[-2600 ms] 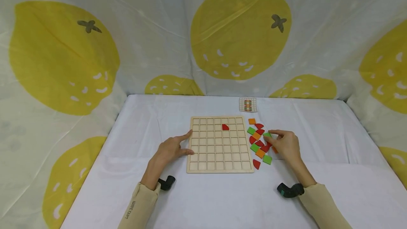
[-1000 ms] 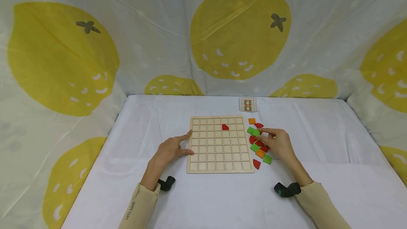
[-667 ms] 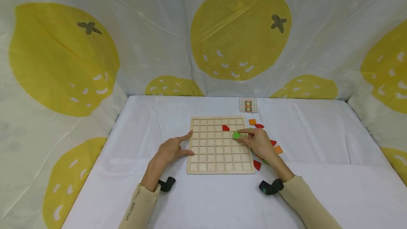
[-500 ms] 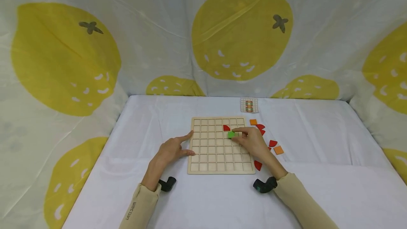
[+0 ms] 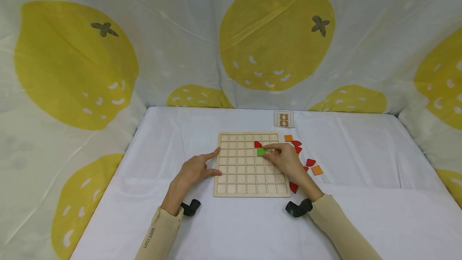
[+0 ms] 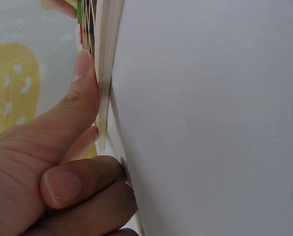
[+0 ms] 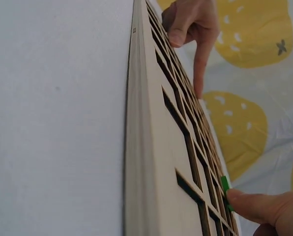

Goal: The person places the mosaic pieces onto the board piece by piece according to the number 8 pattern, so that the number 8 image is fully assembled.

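A wooden grid board [image 5: 240,179] lies flat on the white cloth. My left hand [image 5: 193,170] touches its left side: index fingertip at the edge, thumb on the rim. In the left wrist view that thumb [image 6: 75,103] presses along the rim while other fingers curl below. My right hand [image 5: 286,159] pinches a green square tile [image 5: 260,152] between thumb and index finger, over a cell just below the red quarter-circle tile [image 5: 258,144]. The right wrist view shows the green tile [image 7: 224,184] tilted up at the grid, partly behind the thumb.
Right of the board lie loose tiles, among them an orange square [image 5: 317,170], another orange square [image 5: 288,138] and red quarter circles [image 5: 311,162]; my right hand and forearm hide some. A small pattern card [image 5: 284,119] lies behind the board.
My right hand picked up a green tile at the right of the pile and carried it left onto the board, below the red tile. The left hand stayed at the board's edge.
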Available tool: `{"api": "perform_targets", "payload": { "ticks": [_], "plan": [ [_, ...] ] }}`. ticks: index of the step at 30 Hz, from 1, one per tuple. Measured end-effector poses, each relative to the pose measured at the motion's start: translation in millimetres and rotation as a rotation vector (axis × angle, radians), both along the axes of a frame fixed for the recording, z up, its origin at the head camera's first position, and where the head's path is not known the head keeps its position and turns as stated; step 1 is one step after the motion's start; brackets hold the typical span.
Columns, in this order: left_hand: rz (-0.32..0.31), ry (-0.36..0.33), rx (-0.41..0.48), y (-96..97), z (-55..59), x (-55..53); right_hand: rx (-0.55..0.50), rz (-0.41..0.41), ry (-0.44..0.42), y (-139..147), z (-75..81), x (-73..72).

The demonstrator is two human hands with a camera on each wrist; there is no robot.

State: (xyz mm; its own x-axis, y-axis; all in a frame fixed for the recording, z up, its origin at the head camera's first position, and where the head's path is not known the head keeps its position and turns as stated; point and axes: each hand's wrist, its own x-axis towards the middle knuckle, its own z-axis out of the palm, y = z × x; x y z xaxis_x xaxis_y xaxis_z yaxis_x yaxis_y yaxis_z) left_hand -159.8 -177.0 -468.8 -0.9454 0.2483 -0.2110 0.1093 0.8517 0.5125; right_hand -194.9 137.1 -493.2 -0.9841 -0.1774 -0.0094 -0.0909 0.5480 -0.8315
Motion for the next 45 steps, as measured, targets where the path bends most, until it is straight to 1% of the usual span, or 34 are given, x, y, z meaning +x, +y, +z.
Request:
{"api": "perform_targets", "payload": {
  "ticks": [7,15,22,26,29,34,36,45],
  "plan": [
    [-0.013,0.009,0.009,0.7,0.9,-0.1,0.003,-0.004,-0.008,-2,-1.4,-2.5],
    [0.0,0.0,0.002,1.1,1.0,0.2,0.011,0.004,0.019,-7,0.8,-1.2],
    [-0.003,0.008,-0.006,0.8,0.4,-0.1,0.0,0.007,0.029,-7,-0.2,-0.4],
    [-0.005,0.009,-0.004,0.9,0.5,-0.5,-0.014,-0.002,0.012,-3,0.1,-0.6],
    [-0.004,0.006,-0.002,0.6,0.2,-0.6,-0.013,-0.017,0.001,5,1.5,-0.6],
    [-0.001,-0.004,0.007,0.6,-0.7,-0.1,0.009,-0.033,0.025,28,1.5,1.5],
    [0.001,-0.006,0.012,0.6,-0.7,0.2,0.018,-0.046,0.031,37,1.5,3.5],
    [0.004,-0.007,0.018,0.2,0.1,0.0,0.07,-0.134,-0.004,78,6.4,16.1]
  ]
}}
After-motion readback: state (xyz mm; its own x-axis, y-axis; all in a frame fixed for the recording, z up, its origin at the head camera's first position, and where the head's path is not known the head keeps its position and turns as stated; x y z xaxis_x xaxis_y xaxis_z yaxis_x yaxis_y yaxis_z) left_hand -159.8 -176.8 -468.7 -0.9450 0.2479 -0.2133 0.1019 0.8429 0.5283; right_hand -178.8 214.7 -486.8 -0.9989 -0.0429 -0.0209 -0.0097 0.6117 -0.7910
